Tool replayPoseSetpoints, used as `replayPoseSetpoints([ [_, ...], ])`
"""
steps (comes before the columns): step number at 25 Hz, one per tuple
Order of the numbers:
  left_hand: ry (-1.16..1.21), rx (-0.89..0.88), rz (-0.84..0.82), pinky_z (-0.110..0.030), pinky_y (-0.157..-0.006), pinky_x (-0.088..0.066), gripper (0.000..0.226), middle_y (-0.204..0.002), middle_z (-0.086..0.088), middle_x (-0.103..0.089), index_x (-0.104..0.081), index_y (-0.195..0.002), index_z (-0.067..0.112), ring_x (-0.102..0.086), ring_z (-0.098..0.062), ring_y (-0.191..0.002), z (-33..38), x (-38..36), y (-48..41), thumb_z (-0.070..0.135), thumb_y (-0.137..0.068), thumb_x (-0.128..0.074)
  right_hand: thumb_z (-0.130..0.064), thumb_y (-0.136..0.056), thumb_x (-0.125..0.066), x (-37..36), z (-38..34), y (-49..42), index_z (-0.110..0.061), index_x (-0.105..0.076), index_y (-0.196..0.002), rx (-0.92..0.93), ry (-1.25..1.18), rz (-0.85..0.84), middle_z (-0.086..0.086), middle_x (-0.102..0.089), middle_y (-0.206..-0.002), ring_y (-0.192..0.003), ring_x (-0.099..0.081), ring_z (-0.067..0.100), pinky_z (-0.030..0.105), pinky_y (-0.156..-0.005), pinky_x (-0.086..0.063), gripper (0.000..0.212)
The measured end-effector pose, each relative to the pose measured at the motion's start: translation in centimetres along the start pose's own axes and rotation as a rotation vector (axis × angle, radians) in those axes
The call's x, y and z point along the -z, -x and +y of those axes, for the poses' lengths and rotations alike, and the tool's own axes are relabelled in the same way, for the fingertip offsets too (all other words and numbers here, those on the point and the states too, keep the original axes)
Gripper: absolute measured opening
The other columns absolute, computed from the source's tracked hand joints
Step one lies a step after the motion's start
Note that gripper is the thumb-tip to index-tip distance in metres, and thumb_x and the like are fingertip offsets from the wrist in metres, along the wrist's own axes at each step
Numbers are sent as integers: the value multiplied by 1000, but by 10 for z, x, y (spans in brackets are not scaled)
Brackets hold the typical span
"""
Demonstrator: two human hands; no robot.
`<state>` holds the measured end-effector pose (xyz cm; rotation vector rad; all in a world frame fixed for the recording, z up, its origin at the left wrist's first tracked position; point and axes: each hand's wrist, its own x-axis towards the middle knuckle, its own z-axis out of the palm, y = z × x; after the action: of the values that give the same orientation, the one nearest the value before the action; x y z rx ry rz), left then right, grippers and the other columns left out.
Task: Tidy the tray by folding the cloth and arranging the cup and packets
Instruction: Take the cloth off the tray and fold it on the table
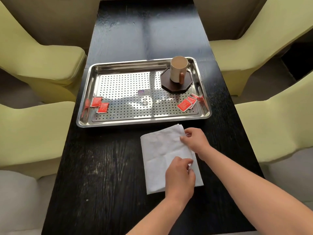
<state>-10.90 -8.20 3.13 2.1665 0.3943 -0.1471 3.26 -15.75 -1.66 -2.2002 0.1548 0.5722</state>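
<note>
A white cloth (pixel 160 153), folded into a long rectangle, lies on the black table in front of the steel tray (pixel 84 106). My right hand (pixel 196 140) pinches the cloth's right edge near its far corner. My left hand (pixel 180 177) pinches the same edge nearer to me. On the tray, a cream cup (pixel 177 68) with a brown handle stands on a dark octagonal coaster (pixel 169 87) at the back right. Two red packets (pixel 100 104) lie at the tray's front left, and several red packets (pixel 187 103) lie at its front right.
The black wooden table (pixel 101 167) runs away from me. Yellow-green chairs (pixel 39 53) flank it on both sides, close to its edges. A small label (pixel 144 92) sits in the middle of the perforated tray floor.
</note>
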Motion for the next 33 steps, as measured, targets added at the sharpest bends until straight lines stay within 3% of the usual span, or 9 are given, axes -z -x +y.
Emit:
replayPoseSetpoints([
  [3, -34, -11, -48, -18, -91, -48, 32, -109, 9, -58, -64, -127, 27, -57, -8, -96, 6, -25, -5, 20, -97, -56, -17, -86, -74, 11, 18, -8, -17, -72, -101, -48, -17, 10, 3, -73, -90, -88, -70, 20, 46, -85, -59, 15],
  [12, -140, -15, -171, -22, -88, -49, 31, -108, 10, -59, -63, -125, 29, -58, -9, -98, -8, -57, -2, 25, -96, -56, -23, -87, -73, 7, 48, -13, -23, -70, -98, -77, 68, 45, -4, -69, -83, -82, -66, 14, 35, -75, -56, 11],
  [15, -215, 12, -247, -27, -91, -47, 32, -110, 8, -59, -66, -122, 27, -55, -11, -104, -26, -44, 4, 31, -93, -51, -25, -88, -70, 8, 52, -5, -21, -69, -112, -65, 163, 35, -3, -68, -91, -91, -65, 18, 41, -84, -56, 25],
  [18, -456, 37, -151, -28, -89, -41, 31, -106, 8, -59, -68, -114, 28, -49, -12, -102, -62, -15, 14, 41, -96, -47, -27, -90, -70, 12, 61, 17, -18, -59, -131, -115, 203, 51, -4, -65, -98, -98, -63, 19, 40, -90, -53, 43],
  [20, -575, 142, -74, -25, -82, -41, 30, -106, 8, -57, -68, -112, 30, -46, -9, -96, -87, 3, 25, 45, -98, -45, -29, -91, -68, 13, 72, 38, -18, -60, -129, -153, 224, 63, -4, -66, -100, -99, -63, 18, 39, -90, -53, 40],
  [24, -346, 400, 41, -25, -72, -42, 23, -104, 3, -49, -60, -107, 22, -46, -10, -90, -111, 16, 36, 41, -94, -59, -28, -91, -68, 10, 86, 75, -18, -67, -101, -238, 273, 56, -1, -69, -97, -92, -67, 21, 43, -87, -57, 13],
  [28, -49, 577, 101, -31, -67, -42, 32, -92, 1, -59, -48, -101, 19, -55, -13, -77, -117, 15, 25, 39, -88, -69, -26, -89, -72, 7, 89, 92, -20, -65, -87, -292, 148, 88, 0, -71, -81, -60, -72, 17, 37, -69, -62, 9],
  [31, -12, 638, 86, -34, -74, -48, 30, -92, 4, -59, -50, -99, 20, -59, -19, -85, -125, 17, 15, 31, -84, -73, -28, -89, -71, 4, 91, 98, -21, -64, -88, -273, 250, 63, -1, -70, -82, -70, -71, 21, 42, -76, -60, 10],
  [33, -11, 661, 78, -38, -75, -55, 18, -89, 2, -67, -61, -91, 15, -65, -21, -82, -131, 20, 10, 23, -81, -75, -30, -89, -70, 2, 92, 100, -21, -64, -89, -252, 327, 68, -3, -67, -85, -78, -67, 20, 41, -78, -57, 11],
])
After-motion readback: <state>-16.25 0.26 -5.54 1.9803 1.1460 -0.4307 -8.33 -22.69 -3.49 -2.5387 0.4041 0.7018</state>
